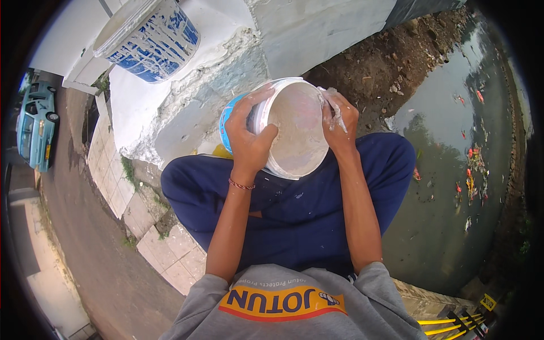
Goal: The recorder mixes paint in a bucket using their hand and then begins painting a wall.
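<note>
A white plastic bucket (299, 139) with a blue outer side is tipped over my lap, its round mouth facing me. Dried whitish residue coats its inside. My left hand (251, 136) is closed on the bucket's left side, thumb over the rim and fingers along the outer wall. At the right rim, my right hand (341, 120) grips the edge with bent fingers; white paste is smeared on them. Some of its fingertips are hard to make out. Both forearms reach up over my dark blue trousers (294, 232).
Another bucket (156, 45), blue and white with paste streaks, stands on the rough white wall ledge (221, 85) at upper left. To the right lies a water channel (447, 187) with floating litter. A road with a light blue car (37, 127) runs along the left.
</note>
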`<state>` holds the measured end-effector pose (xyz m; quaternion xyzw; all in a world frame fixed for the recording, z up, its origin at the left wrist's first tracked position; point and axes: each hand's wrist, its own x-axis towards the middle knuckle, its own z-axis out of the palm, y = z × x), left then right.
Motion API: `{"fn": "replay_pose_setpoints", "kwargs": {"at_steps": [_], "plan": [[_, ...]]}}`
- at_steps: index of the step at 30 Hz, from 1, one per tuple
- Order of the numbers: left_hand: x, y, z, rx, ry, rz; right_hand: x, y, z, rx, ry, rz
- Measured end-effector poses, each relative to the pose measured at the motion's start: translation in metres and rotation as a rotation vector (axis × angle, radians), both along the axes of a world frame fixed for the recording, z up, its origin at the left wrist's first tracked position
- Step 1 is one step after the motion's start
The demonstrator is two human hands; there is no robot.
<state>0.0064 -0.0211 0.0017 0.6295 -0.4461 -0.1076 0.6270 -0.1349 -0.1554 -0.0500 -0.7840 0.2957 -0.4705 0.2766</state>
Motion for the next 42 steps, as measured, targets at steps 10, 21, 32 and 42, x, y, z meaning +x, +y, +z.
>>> {"fn": "replay_pose_setpoints", "kwargs": {"at_steps": [10,21,32,42], "plan": [[0.0023,-0.0001,-0.0004,-0.007,0.004,-0.008,0.0024,0.0035,-0.0003,0.001,0.014,-0.026],[0.0023,0.0018,0.0000,-0.001,0.017,-0.009,0.0014,0.0046,0.0024,0.009,0.030,-0.028],[0.0048,0.0041,0.0002,-0.009,0.024,0.001,0.0007,0.0031,0.0027,-0.003,0.038,-0.002],[0.0026,0.0016,-0.0018,-0.016,-0.021,-0.001,0.0024,0.0008,-0.0020,0.015,-0.007,0.000]]}}
